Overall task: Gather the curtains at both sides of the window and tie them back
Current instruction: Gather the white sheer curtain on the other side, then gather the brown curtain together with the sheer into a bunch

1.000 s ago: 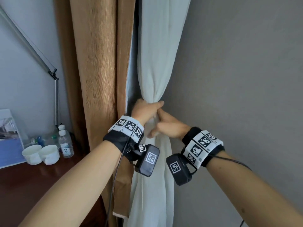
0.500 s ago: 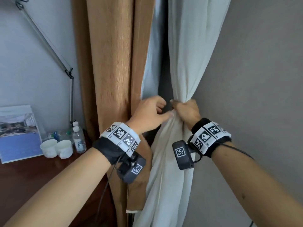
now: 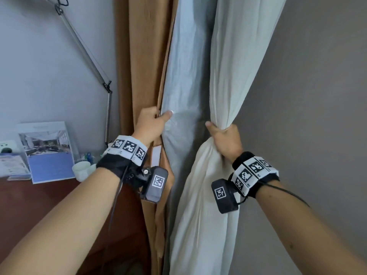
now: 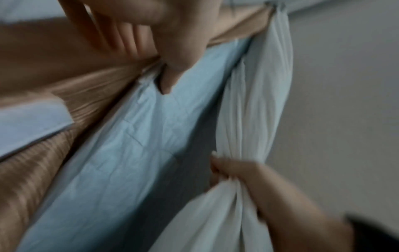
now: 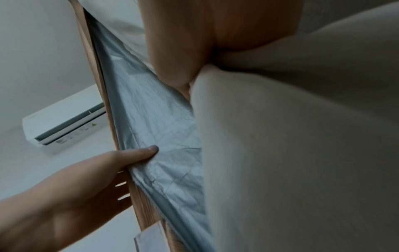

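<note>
A tan curtain (image 3: 143, 56) with a pale grey-blue lining (image 3: 184, 80) hangs left of centre in the head view. My left hand (image 3: 153, 122) grips its edge, thumb on the lining and fingers behind the tan cloth. To the right hangs a white sheer curtain (image 3: 232, 66), gathered into a bunch, and my right hand (image 3: 224, 135) is wrapped round that bunch. The two hands are apart with a dark gap between the curtains. In the left wrist view my thumb (image 4: 172, 68) presses the lining (image 4: 134, 153). The right wrist view shows the sheer (image 5: 302, 153) filling the frame.
A dark wooden desk (image 3: 35, 205) at the left carries a standing brochure (image 3: 47, 151), white cups (image 3: 81, 170) and small bottles. A thin metal lamp arm (image 3: 85, 54) slants above it. A grey wall (image 3: 317, 96) is close on the right. An air conditioner (image 5: 64, 126) is mounted high.
Both hands were together on the bunched sheer a second ago. My left hand has let go of it and taken the tan curtain's edge, moving left; the right hand drew the sheer right.
</note>
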A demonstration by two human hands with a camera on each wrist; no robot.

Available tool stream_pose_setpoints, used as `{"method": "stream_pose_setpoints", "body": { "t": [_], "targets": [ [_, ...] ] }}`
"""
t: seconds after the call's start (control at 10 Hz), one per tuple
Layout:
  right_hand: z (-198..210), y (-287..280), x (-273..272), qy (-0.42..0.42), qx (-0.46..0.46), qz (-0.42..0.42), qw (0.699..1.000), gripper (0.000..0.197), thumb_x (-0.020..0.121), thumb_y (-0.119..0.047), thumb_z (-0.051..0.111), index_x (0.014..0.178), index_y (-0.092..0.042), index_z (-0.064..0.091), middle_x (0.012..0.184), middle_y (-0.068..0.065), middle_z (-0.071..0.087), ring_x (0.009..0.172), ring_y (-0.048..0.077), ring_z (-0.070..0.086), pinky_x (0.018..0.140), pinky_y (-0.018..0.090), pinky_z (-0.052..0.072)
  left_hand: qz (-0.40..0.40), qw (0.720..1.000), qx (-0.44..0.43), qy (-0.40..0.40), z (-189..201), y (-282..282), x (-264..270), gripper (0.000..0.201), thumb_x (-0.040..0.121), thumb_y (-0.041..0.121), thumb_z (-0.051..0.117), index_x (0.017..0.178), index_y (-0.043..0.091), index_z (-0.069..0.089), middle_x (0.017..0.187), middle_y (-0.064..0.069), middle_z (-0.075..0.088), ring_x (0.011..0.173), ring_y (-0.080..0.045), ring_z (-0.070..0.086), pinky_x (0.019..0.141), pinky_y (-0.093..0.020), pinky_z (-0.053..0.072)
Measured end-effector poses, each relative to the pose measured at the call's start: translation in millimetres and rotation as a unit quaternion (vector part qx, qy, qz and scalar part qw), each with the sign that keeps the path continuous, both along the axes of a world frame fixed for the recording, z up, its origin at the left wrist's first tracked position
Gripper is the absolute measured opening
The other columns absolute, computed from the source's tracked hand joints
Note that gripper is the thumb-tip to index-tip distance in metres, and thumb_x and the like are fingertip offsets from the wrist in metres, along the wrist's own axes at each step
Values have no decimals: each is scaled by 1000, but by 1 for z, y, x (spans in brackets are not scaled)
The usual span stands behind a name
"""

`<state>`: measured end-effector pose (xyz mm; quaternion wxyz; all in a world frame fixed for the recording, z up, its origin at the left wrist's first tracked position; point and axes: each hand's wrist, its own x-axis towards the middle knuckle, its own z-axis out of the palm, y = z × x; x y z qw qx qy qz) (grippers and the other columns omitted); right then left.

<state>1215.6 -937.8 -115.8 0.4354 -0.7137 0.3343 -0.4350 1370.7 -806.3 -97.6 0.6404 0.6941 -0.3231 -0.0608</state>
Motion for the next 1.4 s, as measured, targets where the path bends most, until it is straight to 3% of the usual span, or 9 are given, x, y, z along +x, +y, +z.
{"method": "stream_pose_setpoints", "body": {
  "t": [0.3, 0.5, 0.7, 0.9, 1.0, 1.1, 1.2, 1.3, 1.4],
  "targets": [
    [10, 54, 21, 67, -119, 153, 979, 17, 82, -16, 64, 98, -11, 68, 96, 2, 71, 88, 14, 67, 74, 18, 52, -167, 983, 29, 72, 12, 20, -17, 30, 101, 19, 51, 126, 4, 59, 118, -7, 67, 109, -17, 64, 103, -35, 47],
    [10, 67, 37, 110, -216, 205, 948, 28, 75, -11, 63, 103, -10, 68, 98, -1, 70, 93, 12, 66, 81, 24, 55, -250, 964, 61, 68, 19, 34, -21, 53, 67, 21, 86, 115, 15, 65, 111, -1, 72, 105, -11, 68, 89, -19, 51],
    [-6, 72, 55, 247, -204, 218, 922, 47, 72, -41, 60, 111, -15, 58, 107, -4, 63, 99, 14, 60, 89, 32, 52, -23, 1000, 11, 14, 9, 11, -30, 30, 75, 25, 83, 98, 14, 68, 92, 5, 70, 89, -11, 69, 79, -24, 55],
    [13, 47, 36, 329, -118, 84, 933, 138, 32, -85, 73, 143, -16, 32, 143, 2, 40, 135, 25, 36, 107, 49, 38, -41, 998, 45, 20, 11, 9, -28, 19, 82, 23, 77, 78, 22, 59, 84, 8, 66, 81, -9, 64, 82, -25, 53],
    [30, 43, 23, 322, -178, 39, 929, 125, 43, -69, 83, 140, -11, 31, 139, 8, 38, 132, 27, 34, 108, 47, 35, -73, 995, 71, 21, 10, 1, -25, 15, 83, 22, 75, 84, 22, 61, 89, 7, 67, 84, -8, 64, 82, -25, 52],
    [43, 38, 18, 253, -54, 171, 951, 82, 57, -34, 83, 126, -11, 43, 120, 2, 56, 111, 20, 55, 94, 38, 49, -59, 997, 49, 20, 5, -2, -31, 18, 83, 21, 74, 97, 13, 69, 92, 3, 71, 88, -12, 68, 81, -27, 55],
    [57, 39, 13, 200, 30, 216, 955, 109, 49, -50, 82, 138, -8, 33, 131, 2, 54, 118, 19, 55, 99, 38, 46, -68, 992, 105, 27, -7, -26, -41, 10, 90, 18, 64, 89, 8, 65, 82, -5, 67, 95, -24, 67, 70, -24, 54],
    [59, 46, 17, 155, 49, 131, 978, 117, 63, -53, 83, 145, 1, 20, 133, 4, 48, 118, 18, 53, 94, 25, 43, -162, 873, 417, -196, -8, -38, -86, 60, 91, 27, 66, 120, -19, 41, 115, -28, 61, 114, -30, 60, 85, -13, 49],
    [40, 19, 16, 67, 20, -43, 997, 43, 65, -37, 76, 97, -8, 69, 90, 6, 73, 88, 22, 70, 81, 33, 58, -199, 967, 152, -56, -12, -37, -63, 2, 85, 14, 69, 85, 16, 69, 85, -3, 68, 85, -15, 64, 72, -23, 47]
  ]
}}
